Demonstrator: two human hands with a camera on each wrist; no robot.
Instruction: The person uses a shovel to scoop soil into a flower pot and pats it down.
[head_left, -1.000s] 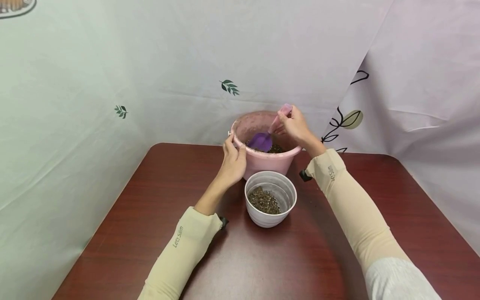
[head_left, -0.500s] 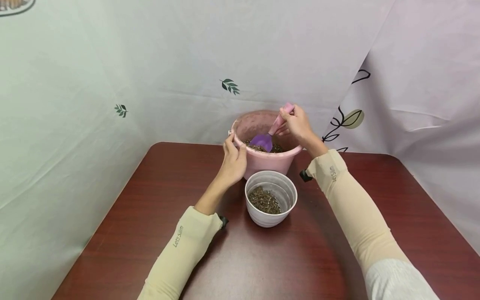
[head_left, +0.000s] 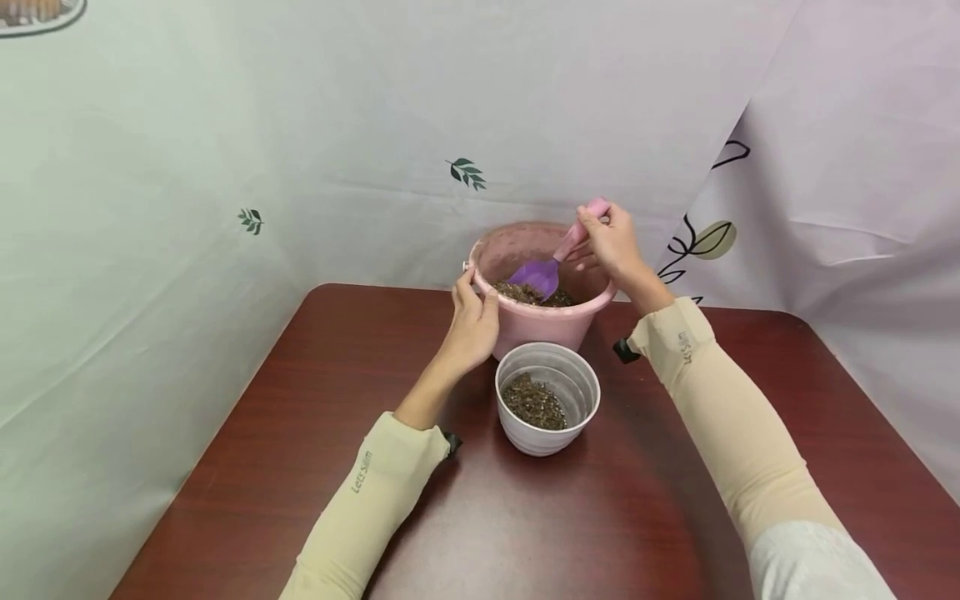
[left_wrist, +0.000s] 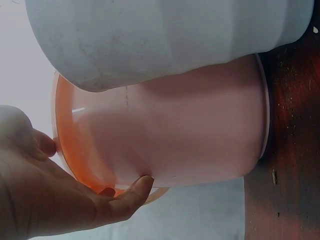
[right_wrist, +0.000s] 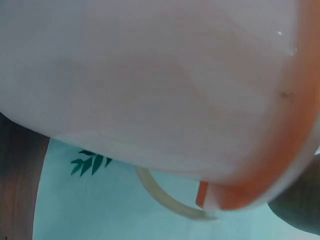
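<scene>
A pink bucket [head_left: 543,327] holding dark, crumbly soil stands at the back of the table. My left hand [head_left: 472,329] grips its left rim; in the left wrist view, the left hand [left_wrist: 70,205] has its fingers about the rim and outer wall. My right hand [head_left: 613,246] holds a hand trowel by its pink handle. The trowel's purple blade [head_left: 538,277] is inside the bucket, with its tip at the soil. A white ribbed pot [head_left: 536,437], partly filled with soil [head_left: 534,404], stands in front. The right wrist view shows mostly the bucket's wall [right_wrist: 150,90]; the trowel is hidden there.
Underneath is a dark red-brown table [head_left: 480,517]. Printed white cloth [head_left: 360,142] hangs close behind the bucket and along both sides. A curved bail handle [right_wrist: 170,200] hangs off the bucket in the right wrist view. Small crumbs [left_wrist: 274,176] lie on the table.
My right hand and the trowel have moved right and slightly up within the bucket, showing more soil by the blade. My left hand keeps its grip on the rim. The head view has shifted slightly.
</scene>
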